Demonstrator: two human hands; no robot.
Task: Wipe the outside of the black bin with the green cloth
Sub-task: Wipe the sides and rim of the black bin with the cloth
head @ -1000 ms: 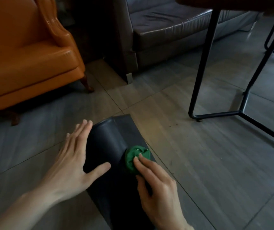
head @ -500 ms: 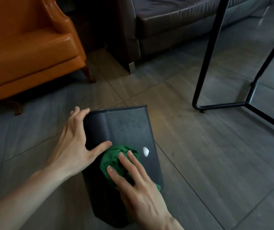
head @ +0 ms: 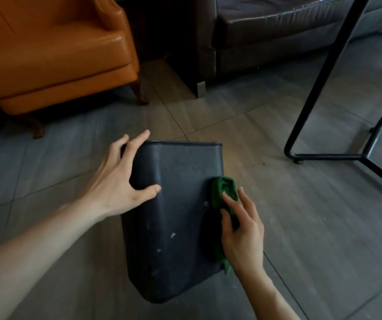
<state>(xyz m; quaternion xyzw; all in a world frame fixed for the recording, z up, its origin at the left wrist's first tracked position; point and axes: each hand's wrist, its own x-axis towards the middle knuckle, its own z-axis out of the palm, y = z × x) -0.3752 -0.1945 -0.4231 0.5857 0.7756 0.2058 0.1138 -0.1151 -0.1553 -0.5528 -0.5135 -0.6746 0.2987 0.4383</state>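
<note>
The black bin [head: 176, 227] lies tilted on the tiled floor, its rim pointing away from me and its base nearest me. Small pale marks dot its upper face. My left hand [head: 118, 181] grips the bin's left corner edge, fingers spread over the left side and thumb on the upper face. My right hand [head: 243, 232] presses the bunched green cloth [head: 223, 188] against the bin's right side with fairly straight fingers. A tail of cloth pokes out below my wrist. The right thumb is hidden.
An orange leather armchair [head: 58, 54] stands at the back left, a dark sofa [head: 277, 31] behind the bin. Black metal table legs [head: 324, 88] rise at the right, with a floor bar running toward the bin. Grey floor tiles [head: 324, 250] surround the bin.
The bin has been turned so another face is up. My right hand slid the green cloth from the upper face to the right side. My left hand shifted further up the left edge.
</note>
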